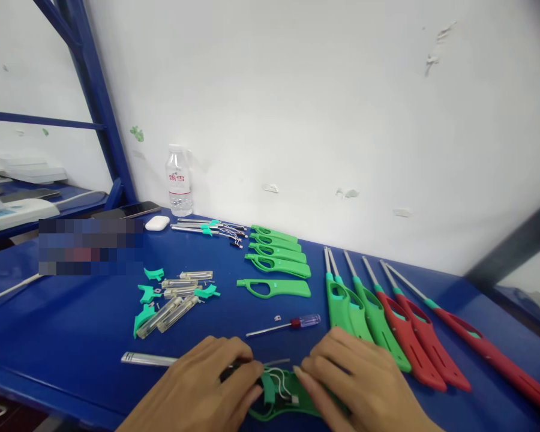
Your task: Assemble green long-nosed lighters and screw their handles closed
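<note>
At the front edge lies an opened green lighter shell (303, 413), with a teal trigger (269, 389), white wires and a small black part inside. My left hand (202, 384) is closed on its trigger end, and a metal tube (148, 359) sticks out to the left from under the hand. My right hand (360, 384) grips the handle end, fingers bent over its edge. Parts of the shell are hidden under both hands. Just beyond them rests a screwdriver (306, 321) with a purple handle, beside a tiny metal piece (278, 318).
Several clear fuel tanks (175, 315) and teal triggers (148, 294) lie left. Metal tubes with wires (198, 230) and green half shells (279, 288) lie farther back. Assembled green and red lighters (414, 342) fill the right. A water bottle (179, 183) stands by the wall.
</note>
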Available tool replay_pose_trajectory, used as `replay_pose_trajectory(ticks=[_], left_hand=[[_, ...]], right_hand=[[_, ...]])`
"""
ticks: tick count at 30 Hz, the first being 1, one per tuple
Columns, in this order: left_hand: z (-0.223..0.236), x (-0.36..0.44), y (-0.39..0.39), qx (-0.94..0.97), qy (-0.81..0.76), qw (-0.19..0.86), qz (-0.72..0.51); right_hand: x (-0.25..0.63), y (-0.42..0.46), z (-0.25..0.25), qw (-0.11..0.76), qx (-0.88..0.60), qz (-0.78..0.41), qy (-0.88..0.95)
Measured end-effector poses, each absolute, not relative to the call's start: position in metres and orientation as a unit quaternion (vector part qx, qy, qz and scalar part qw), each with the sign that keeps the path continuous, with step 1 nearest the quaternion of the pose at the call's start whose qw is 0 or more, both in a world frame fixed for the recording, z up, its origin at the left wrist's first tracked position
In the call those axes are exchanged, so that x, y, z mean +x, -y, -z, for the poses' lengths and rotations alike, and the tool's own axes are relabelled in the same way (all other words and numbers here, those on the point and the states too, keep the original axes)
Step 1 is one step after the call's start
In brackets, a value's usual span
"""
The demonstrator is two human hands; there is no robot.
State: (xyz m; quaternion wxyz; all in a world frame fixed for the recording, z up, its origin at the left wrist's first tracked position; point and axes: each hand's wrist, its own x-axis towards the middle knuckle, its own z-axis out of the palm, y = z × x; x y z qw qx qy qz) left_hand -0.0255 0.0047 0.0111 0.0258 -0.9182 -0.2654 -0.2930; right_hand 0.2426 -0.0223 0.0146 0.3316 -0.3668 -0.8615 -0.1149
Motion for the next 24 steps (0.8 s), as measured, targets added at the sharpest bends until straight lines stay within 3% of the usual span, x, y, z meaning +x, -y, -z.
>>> replay_pose_trajectory(ticks=[7, 11, 24], left_hand=[[-0.04, -0.068, -0.07, -0.887, 0.378, 0.021, 0.264], [-0.054, -0.105, -0.106, -0.857, 0.442, 0.013, 0.263], [-0.038, -0.116, -0.106, -0.859, 0.483, -0.08, 0.145]], right_hand=[[0.25, 0.011, -0.022, 0.263, -0.42, 0.12, 0.86], [0.241, -0.01, -0.031, 0.175, -0.412, 0.146, 0.882], [0.127, -0.093, -0.052, 0.072, -0.31, 0.199, 0.927]])
